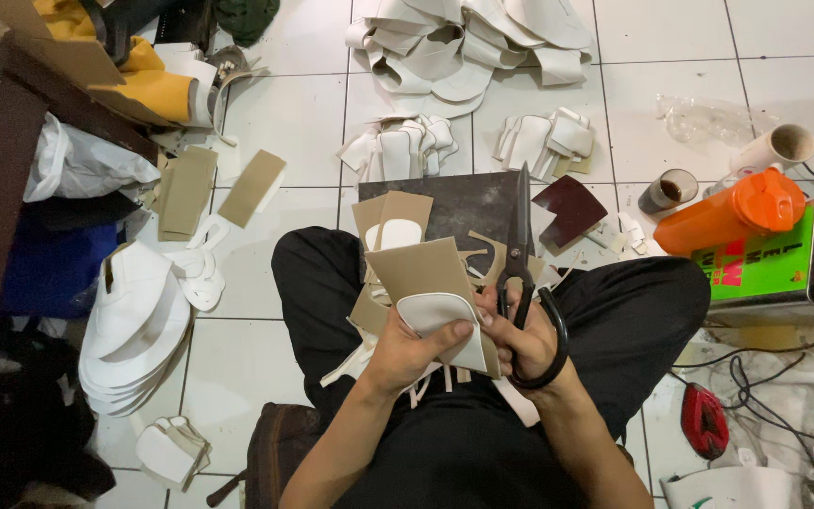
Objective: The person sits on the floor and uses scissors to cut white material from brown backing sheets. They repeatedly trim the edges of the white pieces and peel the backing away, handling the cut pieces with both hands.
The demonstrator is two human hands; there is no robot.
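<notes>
I sit cross-legged on the white tiled floor (pixel 275 104), and my left hand (pixel 414 351) is closed around a tan card piece with a white rounded panel (pixel 437 300) on it, thumb pressed on the white part, holding it up over my lap. My right hand (pixel 528 332) is curled through the loops of a pair of large black scissors (pixel 520 254) — the blades point away from me and look closed, though from this angle I can't be sure they meet fully. The scissors stand just beside the card's right edge, touching or nearly so.

More tan pieces (pixel 391 219) lie beneath the card on a dark board (pixel 463 203) in front of my knees. Past that sit small bundles of white cut parts (pixel 398 149), and a bigger heap of white pieces (pixel 468 42) lies farther off. A stack of white cap-like shapes (pixel 134 325) is on my left; an orange bottle (pixel 732 212) lies on my right.
</notes>
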